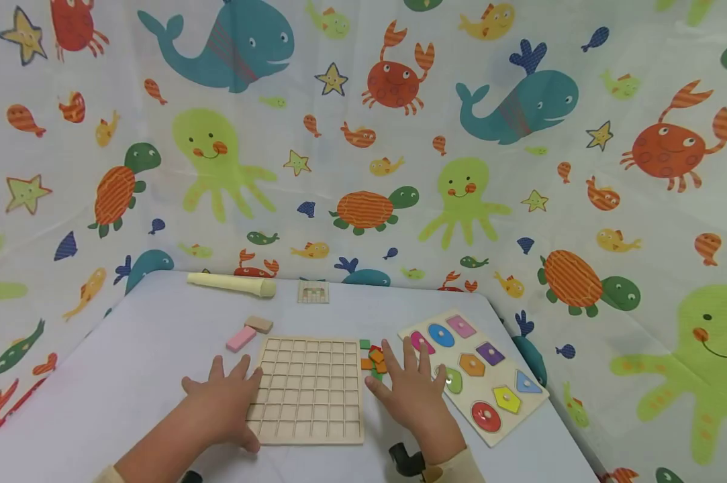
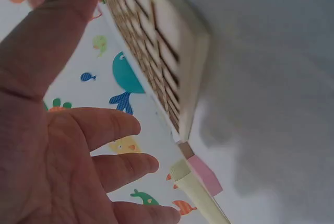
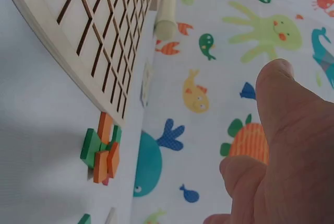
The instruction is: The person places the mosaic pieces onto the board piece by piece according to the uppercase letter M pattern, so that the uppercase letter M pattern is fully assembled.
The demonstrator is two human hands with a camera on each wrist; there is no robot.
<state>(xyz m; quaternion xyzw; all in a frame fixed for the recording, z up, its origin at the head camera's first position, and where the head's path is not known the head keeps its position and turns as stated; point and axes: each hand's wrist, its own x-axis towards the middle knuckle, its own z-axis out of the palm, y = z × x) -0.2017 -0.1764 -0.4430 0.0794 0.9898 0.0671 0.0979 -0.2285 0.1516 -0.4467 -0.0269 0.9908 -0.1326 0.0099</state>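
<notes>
A wooden grid board (image 1: pixel 311 396) with square cells lies flat on the white table. My left hand (image 1: pixel 227 402) is at its left edge, fingers spread, the thumb near the lower left corner; whether it touches the wood I cannot tell. In the left wrist view the palm of this left hand (image 2: pixel 62 161) holds nothing. To the right of the grid, my right hand (image 1: pixel 416 396) spreads its fingers between small orange and green square tiles (image 3: pixel 100 156) and a shape puzzle board (image 1: pixel 468 355). Its fingertips overlap the puzzle's left side from the head camera. Nothing is in its grasp.
Behind the grid's left corner are a pink block (image 1: pixel 241 339) and a tan block (image 1: pixel 259 325). A pale yellow microphone-shaped stick (image 1: pixel 230 283) and a small patterned square card (image 1: pixel 313 292) lie at the table's far edge. A sea-animal curtain (image 1: pixel 363 134) hangs behind.
</notes>
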